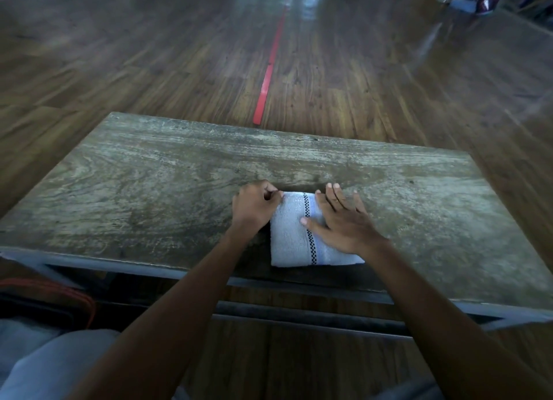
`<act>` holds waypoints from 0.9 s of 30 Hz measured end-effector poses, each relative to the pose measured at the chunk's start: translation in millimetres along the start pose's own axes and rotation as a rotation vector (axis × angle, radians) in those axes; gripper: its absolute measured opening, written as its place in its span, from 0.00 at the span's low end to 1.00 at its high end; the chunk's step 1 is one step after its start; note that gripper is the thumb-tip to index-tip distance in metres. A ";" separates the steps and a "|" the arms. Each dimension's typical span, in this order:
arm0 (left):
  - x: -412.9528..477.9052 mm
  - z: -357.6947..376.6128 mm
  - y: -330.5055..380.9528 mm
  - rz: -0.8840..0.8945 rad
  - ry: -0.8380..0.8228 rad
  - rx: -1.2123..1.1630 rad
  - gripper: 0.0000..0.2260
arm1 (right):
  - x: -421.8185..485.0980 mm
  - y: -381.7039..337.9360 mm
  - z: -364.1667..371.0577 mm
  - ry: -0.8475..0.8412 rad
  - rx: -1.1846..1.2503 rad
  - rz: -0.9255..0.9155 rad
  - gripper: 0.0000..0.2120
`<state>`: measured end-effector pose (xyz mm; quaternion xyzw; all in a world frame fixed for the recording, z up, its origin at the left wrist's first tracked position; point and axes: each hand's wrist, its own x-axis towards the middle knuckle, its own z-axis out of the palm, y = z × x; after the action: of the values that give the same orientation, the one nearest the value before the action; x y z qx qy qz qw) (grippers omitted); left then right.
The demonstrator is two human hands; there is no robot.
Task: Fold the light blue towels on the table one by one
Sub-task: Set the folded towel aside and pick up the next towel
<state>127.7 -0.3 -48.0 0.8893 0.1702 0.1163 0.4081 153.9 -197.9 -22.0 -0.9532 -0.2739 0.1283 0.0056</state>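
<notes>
1. The folded towel [294, 238] lies near the front edge of the desk [149, 175].
2. The left hand [254, 206] pinches its far corner; the right hand [344, 223] presses it with flat fingers.
3. A red tape [270, 67] marks the floor [149, 55] beyond.

Own body only. My left hand [254, 209] and my right hand [344, 224] are bare. My left forearm [185, 295] and my right forearm [434, 304] are also bare along all that shows, down to the bottom edge of the view. The nails on my right-hand fingers [336, 190] look trimmed short. At lower left, a pale grey-white soft fabric [45, 366] lies smooth and rounded over my lap; garment type cannot be told. A narrow grey fabric strip [416, 389] shows at the bottom edge, blurred.
</notes>
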 end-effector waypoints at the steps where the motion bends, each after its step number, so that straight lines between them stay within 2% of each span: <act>1: -3.3 0.0 0.2 -0.009 0.005 -0.005 0.08 | -1.8 0.9 -2.5 0.013 0.063 -0.003 0.40; 4: -24.8 -3.3 2.6 -0.011 0.093 0.003 0.16 | -8.9 4.2 -6.7 0.161 0.279 0.056 0.34; 6: -45.7 -4.9 7.9 0.015 0.112 0.081 0.18 | -16.4 6.7 -8.7 0.274 0.289 0.140 0.30; 8: -62.7 -5.3 14.9 -0.029 0.045 0.118 0.20 | -24.9 8.9 -8.8 0.328 0.248 0.259 0.27; 12: -72.8 -3.2 18.6 -0.159 -0.094 0.243 0.25 | -35.8 5.8 -6.2 0.149 0.338 0.473 0.27; 15: -74.5 -5.8 19.2 -0.171 -0.096 0.272 0.23 | -34.2 1.6 1.5 0.125 0.394 0.481 0.27; 19: -70.4 -12.0 23.5 -0.237 -0.141 0.188 0.18 | -28.3 -0.2 8.1 0.134 0.621 0.480 0.18; 22: -67.6 -12.5 26.1 -0.294 -0.160 0.110 0.16 | -27.9 1.9 8.1 0.133 0.761 0.466 0.15; 25: -70.5 -12.2 30.8 -0.296 -0.136 -0.071 0.17 | -32.4 0.2 0.7 0.132 0.871 0.409 0.11; 27: -78.3 -13.2 37.6 -0.314 -0.141 -0.233 0.11 | -38.3 -0.4 -4.3 0.140 1.019 0.387 0.12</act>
<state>59.4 -45.3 -16.1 0.8047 0.2631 0.0079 0.5321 123.4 -217.4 -8.6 -0.8690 0.0041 0.1798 0.4610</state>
